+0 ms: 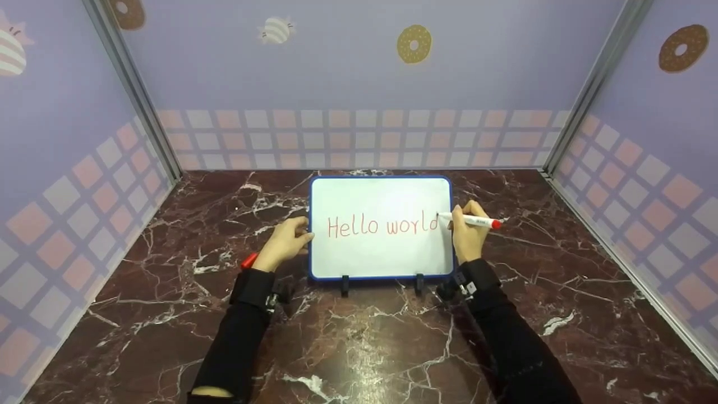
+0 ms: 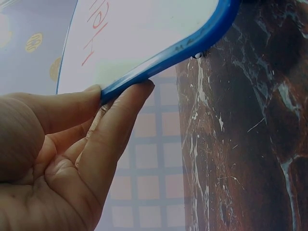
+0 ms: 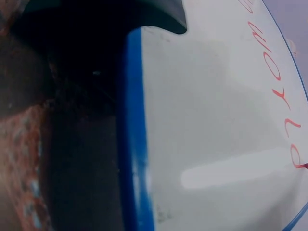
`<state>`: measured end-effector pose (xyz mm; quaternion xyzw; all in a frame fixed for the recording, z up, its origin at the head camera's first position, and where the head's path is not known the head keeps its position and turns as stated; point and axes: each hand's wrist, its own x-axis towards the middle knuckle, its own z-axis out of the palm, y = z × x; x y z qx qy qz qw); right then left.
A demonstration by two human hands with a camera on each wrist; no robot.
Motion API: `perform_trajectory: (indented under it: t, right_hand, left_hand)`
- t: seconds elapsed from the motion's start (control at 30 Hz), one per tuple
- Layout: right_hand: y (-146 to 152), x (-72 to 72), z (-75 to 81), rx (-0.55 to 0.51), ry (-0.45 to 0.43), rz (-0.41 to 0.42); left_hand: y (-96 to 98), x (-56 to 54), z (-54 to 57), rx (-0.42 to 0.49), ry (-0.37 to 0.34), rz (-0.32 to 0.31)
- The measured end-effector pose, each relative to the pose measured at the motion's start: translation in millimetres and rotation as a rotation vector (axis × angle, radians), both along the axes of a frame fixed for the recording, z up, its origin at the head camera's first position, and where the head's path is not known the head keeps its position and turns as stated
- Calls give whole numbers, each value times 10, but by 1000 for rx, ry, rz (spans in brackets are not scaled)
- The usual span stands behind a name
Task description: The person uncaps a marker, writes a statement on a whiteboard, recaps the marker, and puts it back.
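Observation:
A blue-framed whiteboard (image 1: 381, 255) stands tilted back, with "Hello world" in red handwriting (image 1: 382, 225) across its middle. My left hand (image 1: 285, 244) is at the board's left edge; in the left wrist view the thumb (image 2: 72, 108) and a finger pinch the blue frame (image 2: 192, 45). At the right edge, my right hand (image 1: 470, 233) grips a white marker (image 1: 471, 219) with a red end. Its dark tip meets the board at the last letter, "d". In the right wrist view only the red tip (image 3: 304, 166) shows, at that letter; the hand itself is out of frame.
Two black stand feet (image 1: 345, 285) hold the board's lower edge. A small red object (image 1: 249, 260) lies beside my left wrist, partly hidden by it. The dark marbled tabletop (image 1: 359, 348) is enclosed by patterned panels (image 1: 359, 137) at the back and sides.

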<state>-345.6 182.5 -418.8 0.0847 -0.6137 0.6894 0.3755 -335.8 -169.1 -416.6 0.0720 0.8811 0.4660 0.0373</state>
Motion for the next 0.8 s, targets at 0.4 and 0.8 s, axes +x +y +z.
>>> perform_trajectory:
  t: [0.4, 0.8]
  right_hand:
    - [24, 57, -43, 37, -5, -6]
    - [48, 112, -44, 93, -16, -36]
  left_hand:
    - [-13, 18, 13, 1, -16, -3]
    - [-13, 22, 8, 3, 2, -2]
